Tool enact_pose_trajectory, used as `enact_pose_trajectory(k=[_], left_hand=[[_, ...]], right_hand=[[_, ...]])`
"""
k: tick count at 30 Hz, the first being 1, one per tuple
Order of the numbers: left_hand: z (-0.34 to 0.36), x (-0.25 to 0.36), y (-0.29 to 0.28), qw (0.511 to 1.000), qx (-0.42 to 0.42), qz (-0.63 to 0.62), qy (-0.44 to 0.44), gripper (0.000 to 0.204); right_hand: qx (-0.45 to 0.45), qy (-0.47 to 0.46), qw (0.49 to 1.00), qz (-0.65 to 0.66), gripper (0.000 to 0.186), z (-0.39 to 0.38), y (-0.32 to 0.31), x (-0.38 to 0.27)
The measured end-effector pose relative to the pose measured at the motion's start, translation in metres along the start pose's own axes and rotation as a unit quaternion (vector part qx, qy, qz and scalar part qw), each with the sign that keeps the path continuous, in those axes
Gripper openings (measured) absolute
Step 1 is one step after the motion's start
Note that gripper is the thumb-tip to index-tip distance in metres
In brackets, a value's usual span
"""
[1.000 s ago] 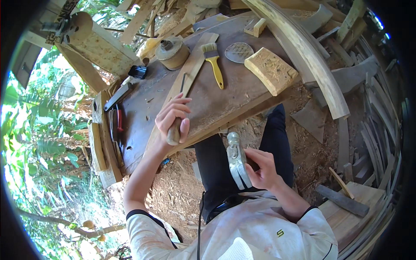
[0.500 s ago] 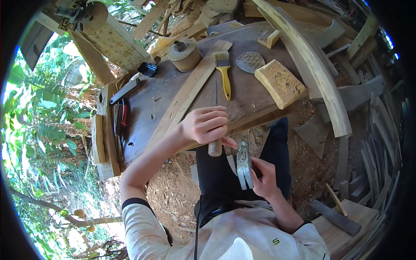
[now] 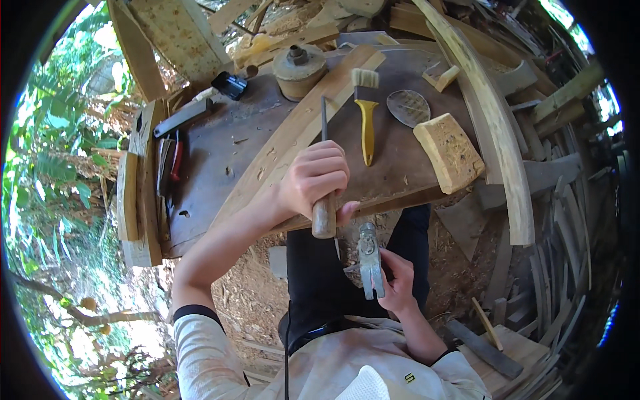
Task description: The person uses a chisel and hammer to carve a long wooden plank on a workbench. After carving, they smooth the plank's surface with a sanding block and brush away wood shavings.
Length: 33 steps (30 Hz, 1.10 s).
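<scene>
Over the near edge of the brown table (image 3: 207, 163), the left hand (image 3: 317, 175) is wrapped around the wooden handle of a long thin chisel (image 3: 325, 220). The round end of the handle sticks out toward the person, and the thin metal part points away, over the table. I cannot tell if its tip touches the wood under it. Above the person's lap, the right hand (image 3: 398, 277) grips a claw hammer (image 3: 370, 257) up close to its head. The two claws point back at the person, and the round hitting end points away. The hammer head is near the end of the chisel handle, but they are apart. Most of the hammer handle is hidden by the fingers. A long flat plank (image 3: 267, 163) lies slanted across the table, partly behind the left arm. To the right of the plank is a paintbrush (image 3: 367, 127) with a yellow handle and pale hairs, then a flat oval disc (image 3: 409, 108). A chunky pale wood block (image 3: 450, 153) sits at the table's right side. Near the far end of the plank is a round pot (image 3: 300, 70) with a short neck, and a small black tray (image 3: 229, 85) is to its left
</scene>
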<state>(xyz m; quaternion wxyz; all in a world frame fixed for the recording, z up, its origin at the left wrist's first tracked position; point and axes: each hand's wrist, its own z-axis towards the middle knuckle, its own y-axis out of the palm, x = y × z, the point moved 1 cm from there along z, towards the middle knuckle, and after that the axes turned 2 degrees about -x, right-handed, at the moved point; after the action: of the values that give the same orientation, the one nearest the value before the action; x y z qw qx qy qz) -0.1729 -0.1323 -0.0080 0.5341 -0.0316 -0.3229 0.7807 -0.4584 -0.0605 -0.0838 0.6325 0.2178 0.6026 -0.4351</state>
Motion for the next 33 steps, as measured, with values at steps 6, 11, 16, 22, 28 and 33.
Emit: enact_pose_trajectory(k=[6,11,16,22,28,33], left_hand=[[-0.015,-0.008,0.003,0.997,0.027,0.014,-0.073,0.034],[-0.007,-0.011,0.016,0.994,0.028,0.084,-0.065,0.033],[0.0,-0.033,0.027,0.99,-0.076,0.097,0.066,0.038],[-0.01,-0.027,0.029,0.984,-0.147,0.103,0.023,0.038],[0.004,-0.02,0.026,0.993,-0.097,0.061,0.017,0.034],[0.004,-0.021,0.026,0.994,-0.088,0.049,0.044,0.033]], right_hand=[[-0.038,0.025,0.999,-0.014,0.031,0.005,-0.001,-0.003],[-0.022,0.013,0.999,-0.021,0.033,0.003,-0.002,0.0],[-0.002,0.008,1.0,-0.014,0.031,0.002,-0.003,0.004],[0.016,0.026,0.999,-0.011,0.036,-0.001,-0.008,0.013],[0.03,0.047,0.998,0.011,0.034,0.006,-0.007,0.012],[0.021,0.036,0.999,0.021,0.029,0.006,-0.007,0.009]])
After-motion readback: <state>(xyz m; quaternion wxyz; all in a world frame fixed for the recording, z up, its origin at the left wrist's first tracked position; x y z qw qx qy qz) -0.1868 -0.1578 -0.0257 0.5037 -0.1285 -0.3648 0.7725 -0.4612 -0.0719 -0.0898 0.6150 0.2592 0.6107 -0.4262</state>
